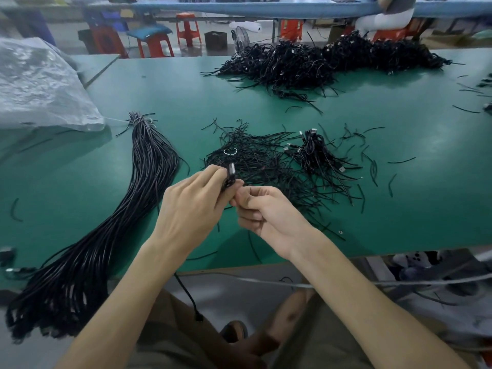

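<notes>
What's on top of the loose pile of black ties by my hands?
A small white loop lies on the pile of black ties. The left hand, gripping a cable plug, and right hand cover its near edge, hiding anything there.

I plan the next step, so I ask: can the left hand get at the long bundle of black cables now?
Probably yes. The long bundle lies just beside the left hand, with nothing between them. But that hand grips a small cable, which it would have to let go first.
</notes>
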Demonstrator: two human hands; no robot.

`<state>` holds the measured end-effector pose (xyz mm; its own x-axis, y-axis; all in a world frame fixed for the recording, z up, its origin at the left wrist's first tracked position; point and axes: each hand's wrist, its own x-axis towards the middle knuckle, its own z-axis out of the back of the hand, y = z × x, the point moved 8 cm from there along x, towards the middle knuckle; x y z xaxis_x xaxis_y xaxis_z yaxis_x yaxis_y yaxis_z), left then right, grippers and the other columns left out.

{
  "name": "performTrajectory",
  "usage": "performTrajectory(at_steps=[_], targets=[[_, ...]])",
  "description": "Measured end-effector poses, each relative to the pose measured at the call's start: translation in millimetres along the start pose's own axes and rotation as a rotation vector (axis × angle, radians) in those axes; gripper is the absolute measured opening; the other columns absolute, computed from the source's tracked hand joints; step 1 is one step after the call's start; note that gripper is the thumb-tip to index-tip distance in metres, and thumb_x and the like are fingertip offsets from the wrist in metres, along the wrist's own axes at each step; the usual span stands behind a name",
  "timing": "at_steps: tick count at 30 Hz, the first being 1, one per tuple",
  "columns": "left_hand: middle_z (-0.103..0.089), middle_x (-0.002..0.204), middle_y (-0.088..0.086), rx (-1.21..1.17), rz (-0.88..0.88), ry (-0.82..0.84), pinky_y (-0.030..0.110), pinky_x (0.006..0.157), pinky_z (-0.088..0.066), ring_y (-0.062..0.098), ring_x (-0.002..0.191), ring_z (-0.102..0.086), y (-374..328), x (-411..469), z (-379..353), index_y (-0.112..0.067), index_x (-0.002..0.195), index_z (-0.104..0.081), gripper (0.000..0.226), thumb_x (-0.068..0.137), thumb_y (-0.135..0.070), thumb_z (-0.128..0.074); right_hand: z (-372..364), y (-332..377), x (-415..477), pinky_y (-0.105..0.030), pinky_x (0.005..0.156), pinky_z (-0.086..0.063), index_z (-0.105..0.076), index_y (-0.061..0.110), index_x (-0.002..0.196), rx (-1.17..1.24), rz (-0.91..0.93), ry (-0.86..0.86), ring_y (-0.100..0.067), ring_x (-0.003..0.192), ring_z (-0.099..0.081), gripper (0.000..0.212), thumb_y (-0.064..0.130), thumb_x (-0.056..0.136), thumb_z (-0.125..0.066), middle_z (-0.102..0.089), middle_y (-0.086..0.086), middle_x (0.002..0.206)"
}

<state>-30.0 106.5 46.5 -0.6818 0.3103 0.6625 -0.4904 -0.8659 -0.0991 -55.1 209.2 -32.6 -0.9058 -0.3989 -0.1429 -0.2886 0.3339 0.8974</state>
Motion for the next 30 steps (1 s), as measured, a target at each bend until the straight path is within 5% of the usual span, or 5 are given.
performTrajectory(at_steps=[10, 16, 20, 24, 30], targets=[[-0.066, 0.062, -0.001, -0.168, 0.185, 0.056, 0.047, 0.055, -0.05, 0.025, 0.054, -0.063, 14.3, 13.8, -1.2, -0.011, 0.085, -0.061, 0.056, 0.104, -0.053, -0.03, 0.8, 49.2, -14.1, -0.03, 0.075, -0.057, -0.063, 0.009, 0.083, -0.654, 0.544, -0.335, -0.011, 0.078, -0.069, 0.014, 0.002, 0.096, -0.065, -0.069, 0.001, 0.079], [-0.061, 0.047, -0.005, -0.304, 0.252, 0.068, 0.038, 0.057, -0.051, 0.01, 0.045, -0.056, 21.3, 30.2, -3.2, -0.019, 0.061, -0.055, 0.057, 0.106, -0.05, -0.04, -14.5, 75.1, -24.5, -0.025, 0.064, -0.051, -0.053, 0.004, 0.085, -1.009, 0.91, -0.363, -0.012, 0.072, -0.055, 0.016, -0.002, 0.095, -0.064, -0.049, 0.002, 0.087], [-0.063, 0.048, 0.005, -0.51, 0.467, 0.368, 0.041, 0.056, -0.056, 0.033, 0.051, -0.063, 36.4, 38.4, -30.2, -0.001, 0.062, -0.06, 0.063, 0.103, -0.048, -0.05, -22.1, 80.6, -29.2, -0.035, 0.052, -0.051, -0.055, 0.002, 0.083, -1.314, 1.12, -0.389, -0.022, 0.061, -0.053, 0.017, 0.006, 0.099, -0.058, -0.053, -0.009, 0.084], [-0.061, 0.049, 0.007, -0.679, 0.58, 0.61, 0.026, 0.048, -0.051, 0.032, 0.046, -0.068, 31.4, 32.2, -51.2, 0.0, 0.067, -0.061, 0.059, 0.103, -0.046, -0.052, -13.7, 69.7, -28.8, -0.038, 0.051, -0.052, -0.055, 0.001, 0.082, -1.389, 1.114, -0.4, -0.024, 0.06, -0.054, 0.018, 0.006, 0.099, -0.051, -0.054, -0.012, 0.083], [-0.066, 0.067, 0.013, -1.083, 0.51, 0.461, 0.039, 0.059, -0.059, 0.035, 0.056, -0.065, 35.0, 21.6, -46.5, 0.003, 0.119, -0.051, 0.022, 0.11, -0.014, -0.041, 16.2, 55.8, -19.0, -0.046, 0.059, -0.053, -0.053, 0.003, 0.085, -1.154, 0.885, -0.427, -0.027, 0.07, -0.058, 0.01, -0.001, 0.094, -0.054, -0.052, -0.004, 0.087]])
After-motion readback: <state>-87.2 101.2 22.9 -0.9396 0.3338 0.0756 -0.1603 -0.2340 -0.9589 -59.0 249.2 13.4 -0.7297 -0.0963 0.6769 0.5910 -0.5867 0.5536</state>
